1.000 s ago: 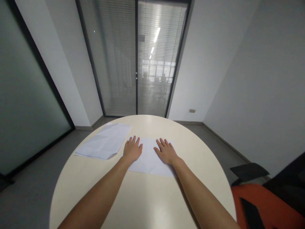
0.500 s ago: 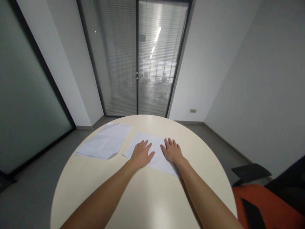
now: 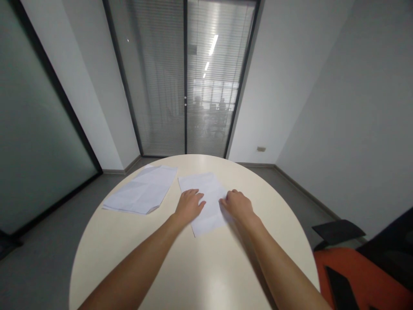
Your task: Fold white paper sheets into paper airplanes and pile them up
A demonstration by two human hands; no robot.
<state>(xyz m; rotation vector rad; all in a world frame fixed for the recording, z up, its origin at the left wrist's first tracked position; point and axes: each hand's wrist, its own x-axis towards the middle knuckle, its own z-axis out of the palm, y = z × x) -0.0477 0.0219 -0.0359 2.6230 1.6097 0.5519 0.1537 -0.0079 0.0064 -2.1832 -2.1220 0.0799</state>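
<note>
White rectangular paper sheet point(image 3: 211, 202), long axis far left to near right, lies centrally. Left hand point(image 3: 189, 206) overlaps its left edge, thumb spread from fingers. Right hand point(image 3: 239, 206) covers its right side, fingers curled; grip cannot be told.

Head camera: worn above the near side of the round table point(image 3: 200, 271), close in, facing forward and down across the surface; far edge at mid-frame, glazed partition point(image 3: 158, 107) beyond, near edge cropped.
</note>
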